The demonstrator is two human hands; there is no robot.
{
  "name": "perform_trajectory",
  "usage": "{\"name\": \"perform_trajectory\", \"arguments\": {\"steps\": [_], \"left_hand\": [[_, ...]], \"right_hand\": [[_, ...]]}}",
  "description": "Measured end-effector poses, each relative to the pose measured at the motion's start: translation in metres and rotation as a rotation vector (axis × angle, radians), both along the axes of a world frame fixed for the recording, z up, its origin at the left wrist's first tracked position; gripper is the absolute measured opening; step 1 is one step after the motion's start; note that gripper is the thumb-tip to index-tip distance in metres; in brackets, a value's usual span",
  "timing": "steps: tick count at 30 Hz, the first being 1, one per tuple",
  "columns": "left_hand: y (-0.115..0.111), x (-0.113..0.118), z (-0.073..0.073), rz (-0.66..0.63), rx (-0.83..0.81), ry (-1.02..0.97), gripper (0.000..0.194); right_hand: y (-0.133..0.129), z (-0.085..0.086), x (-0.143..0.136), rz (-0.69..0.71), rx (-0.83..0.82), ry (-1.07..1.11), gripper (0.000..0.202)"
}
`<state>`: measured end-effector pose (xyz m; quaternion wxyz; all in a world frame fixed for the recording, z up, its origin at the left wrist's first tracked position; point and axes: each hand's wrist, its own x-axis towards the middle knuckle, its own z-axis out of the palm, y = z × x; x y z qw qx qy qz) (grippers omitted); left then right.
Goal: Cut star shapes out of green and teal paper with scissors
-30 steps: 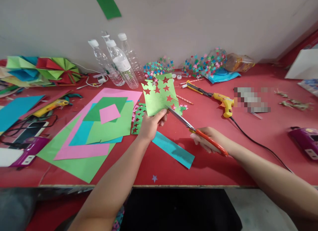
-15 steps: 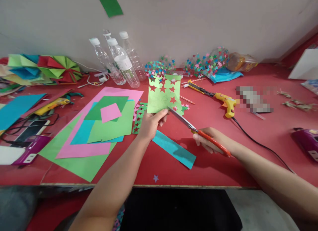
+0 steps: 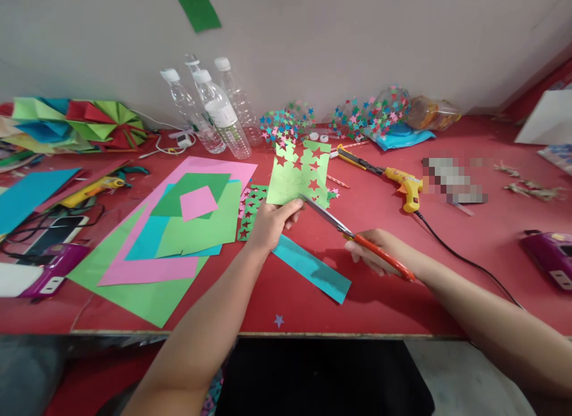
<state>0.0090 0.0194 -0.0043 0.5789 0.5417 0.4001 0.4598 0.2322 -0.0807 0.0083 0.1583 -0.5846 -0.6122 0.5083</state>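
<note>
Held up by my left hand (image 3: 280,220) is a light green sheet (image 3: 286,180) with several star-shaped holes along its top and right side. The thumb lies on the sheet's lower edge, fingers behind it. My right hand (image 3: 378,249) is wrapped round the orange handles of the scissors (image 3: 346,231). Their blade tips touch the sheet's lower edge, right beside my left thumb. Below the sheet a blue paper strip (image 3: 313,270) lies on the red table (image 3: 313,317). Just left of the sheet lies a dark green strip with star holes (image 3: 251,216).
Stacked coloured sheets (image 3: 134,285) lie to the left. Plastic bottles (image 3: 223,115) stand at the back, beside clusters of small paper stars (image 3: 279,125). A yellow glue gun (image 3: 406,186) with a black cord and a cutter (image 3: 353,158) lie to the right.
The top of the light green sheet has tilted a little to the right in my left hand. The scissors have hardly moved against its lower edge.
</note>
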Motion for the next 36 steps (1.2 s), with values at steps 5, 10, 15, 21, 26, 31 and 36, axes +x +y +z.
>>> {"name": "perform_trajectory", "arguments": {"steps": [5, 10, 15, 21, 26, 31, 36], "left_hand": [[0.000, 0.000, 0.000, -0.002, -0.001, -0.018, 0.023], [0.001, 0.000, 0.000, -0.013, -0.014, -0.023, 0.022], [0.000, 0.003, 0.000, 0.001, -0.026, -0.027, 0.021], [-0.003, 0.007, -0.004, 0.020, 0.016, -0.057, 0.023], [-0.008, 0.010, -0.005, 0.078, 0.117, -0.016, 0.026], [-0.015, 0.016, -0.006, 0.124, 0.140, -0.039, 0.034], [-0.021, 0.024, -0.013, 0.170, 0.062, -0.098, 0.036]], "right_hand": [[0.000, 0.007, -0.003, 0.001, 0.004, -0.019, 0.049], [-0.001, 0.014, -0.004, 0.003, -0.009, -0.029, 0.048], [0.001, 0.012, -0.005, -0.001, -0.009, -0.030, 0.050], [0.003, 0.005, -0.005, -0.009, -0.004, 0.027, 0.053], [0.000, 0.004, -0.010, -0.034, -0.046, 0.084, 0.054], [-0.006, 0.003, -0.017, -0.026, -0.024, 0.130, 0.058], [-0.012, 0.003, -0.024, -0.007, -0.018, 0.216, 0.063]]}}
